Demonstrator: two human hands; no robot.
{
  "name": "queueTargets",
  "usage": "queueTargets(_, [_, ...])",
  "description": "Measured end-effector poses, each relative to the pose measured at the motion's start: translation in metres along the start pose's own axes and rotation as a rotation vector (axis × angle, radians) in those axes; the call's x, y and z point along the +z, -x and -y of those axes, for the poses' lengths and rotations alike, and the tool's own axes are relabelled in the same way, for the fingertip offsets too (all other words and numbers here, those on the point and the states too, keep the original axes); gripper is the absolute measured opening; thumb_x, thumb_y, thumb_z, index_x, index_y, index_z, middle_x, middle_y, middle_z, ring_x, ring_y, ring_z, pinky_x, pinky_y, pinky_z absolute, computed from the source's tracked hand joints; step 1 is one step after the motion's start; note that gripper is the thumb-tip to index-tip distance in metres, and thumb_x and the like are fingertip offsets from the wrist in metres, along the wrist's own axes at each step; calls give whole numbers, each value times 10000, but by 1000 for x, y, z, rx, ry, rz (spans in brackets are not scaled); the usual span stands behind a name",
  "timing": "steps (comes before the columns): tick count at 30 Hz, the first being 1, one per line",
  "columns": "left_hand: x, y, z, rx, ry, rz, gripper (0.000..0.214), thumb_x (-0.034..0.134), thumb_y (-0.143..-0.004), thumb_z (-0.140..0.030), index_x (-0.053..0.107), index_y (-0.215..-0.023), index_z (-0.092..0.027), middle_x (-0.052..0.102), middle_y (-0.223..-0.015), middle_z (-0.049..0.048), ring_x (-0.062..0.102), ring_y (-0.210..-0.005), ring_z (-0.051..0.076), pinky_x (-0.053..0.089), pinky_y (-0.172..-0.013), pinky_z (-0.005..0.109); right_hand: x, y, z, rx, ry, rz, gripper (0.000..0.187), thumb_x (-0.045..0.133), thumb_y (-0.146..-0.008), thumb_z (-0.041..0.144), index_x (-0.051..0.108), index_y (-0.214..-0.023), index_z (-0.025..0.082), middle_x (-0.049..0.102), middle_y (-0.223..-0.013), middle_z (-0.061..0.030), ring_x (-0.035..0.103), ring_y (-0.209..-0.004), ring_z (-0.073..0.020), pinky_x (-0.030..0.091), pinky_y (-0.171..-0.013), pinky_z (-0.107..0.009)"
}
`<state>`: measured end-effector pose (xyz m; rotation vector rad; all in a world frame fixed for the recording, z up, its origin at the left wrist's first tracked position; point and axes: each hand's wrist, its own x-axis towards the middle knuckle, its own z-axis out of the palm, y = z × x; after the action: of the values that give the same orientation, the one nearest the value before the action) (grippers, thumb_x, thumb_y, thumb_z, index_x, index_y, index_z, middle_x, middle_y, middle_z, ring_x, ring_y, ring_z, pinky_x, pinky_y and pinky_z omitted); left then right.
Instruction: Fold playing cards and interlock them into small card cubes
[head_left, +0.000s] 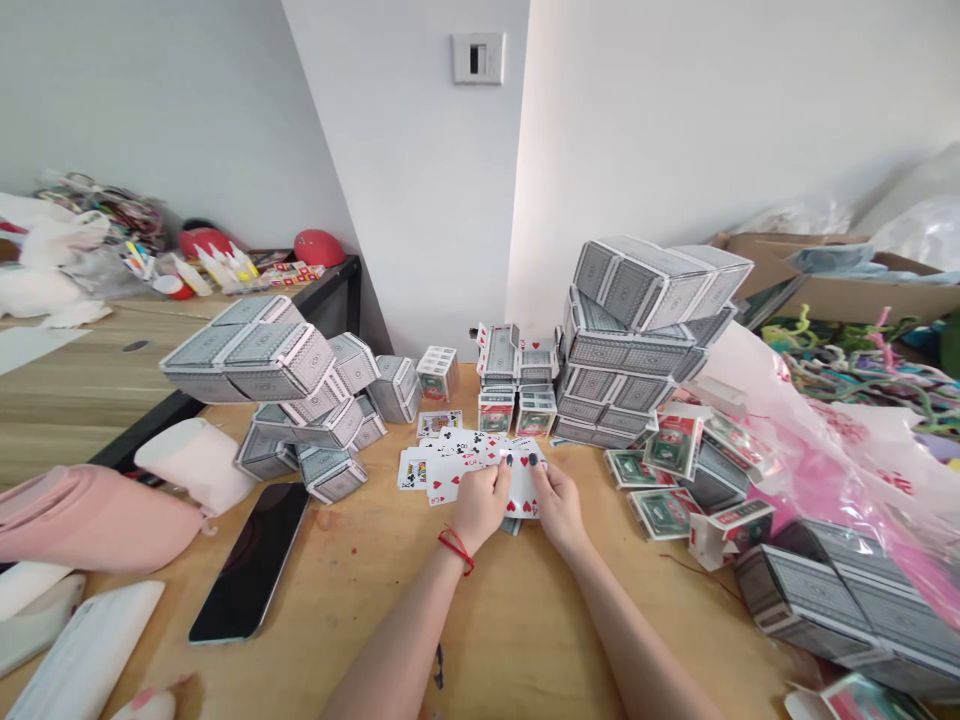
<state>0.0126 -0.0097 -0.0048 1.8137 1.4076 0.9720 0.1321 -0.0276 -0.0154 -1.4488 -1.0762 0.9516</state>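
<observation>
Both my hands pinch a playing card with red hearts (523, 492) low over the wooden table. My left hand (482, 500), with a red string bracelet (457, 550) at its wrist, grips the left edge by the thumb. At the opposite edge, my right hand (560, 503) is closed the same way. The curled fingers under the card are hidden. Several face-up playing cards (444, 484) lie overlapping just left of and beyond my hands, with a king of clubs (412, 468) at their left. Another face card (440, 423) rests farther back.
Grey-patterned card boxes form an uneven stack (277, 350) at left and a taller one (630, 350) at right. Small card packs (496, 412) stand between them. A phone (251, 560) and pink visor (97, 515) lie left; opened card packs (673, 443) and pink plastic (832, 460) lie right.
</observation>
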Motion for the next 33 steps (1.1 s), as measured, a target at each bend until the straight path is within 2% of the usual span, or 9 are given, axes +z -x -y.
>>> queueTargets(5, [1,1,-1,-53,86,-49,453,334,-817,-466,285,-466,-183,326,-423,-27,295,-425,88,200,-471,256,-3,-1,4,-7,-134,17,422,443,-744,554,402,-547,184,381,-495,35,308,-461,-92,272,-416,-210])
queueTargets(10, [-1,0,-3,-96,126,-67,440,358,-801,-484,307,-487,-180,336,-449,-29,293,-453,89,218,-471,244,-4,-3,3,-48,-100,64,383,471,-743,528,475,-606,171,395,-509,32,318,-465,-91,278,-418,-206])
queueTargets(13, [-4,-1,-4,-103,141,-22,440,378,-788,-488,310,-484,-178,331,-454,-33,302,-459,88,225,-472,235,-7,-5,2,-56,-87,52,384,466,-746,528,504,-634,163,419,-515,22,339,-466,-96,294,-415,-205])
queueTargets(19, [-10,-2,-3,-14,205,198,339,429,-773,-412,369,-541,-172,392,-505,-36,371,-505,92,272,-506,211,-12,-10,-2,-33,-76,-17,388,473,-742,529,549,-698,151,491,-556,-2,384,-481,-107,324,-431,-213])
queueTargets(27, [-10,-3,-3,-9,135,183,345,433,-772,-397,368,-522,-168,358,-489,-44,339,-492,88,250,-495,215,-13,-12,-1,-31,-79,-7,409,501,-709,550,573,-678,149,550,-571,-14,450,-501,-129,354,-455,-226])
queueTargets(33, [-8,-2,2,-13,110,193,344,420,-781,-388,353,-521,-172,388,-484,-37,350,-485,95,240,-495,223,-15,-13,0,-26,-93,8,393,519,-704,527,593,-653,145,581,-604,-24,478,-527,-138,370,-474,-230])
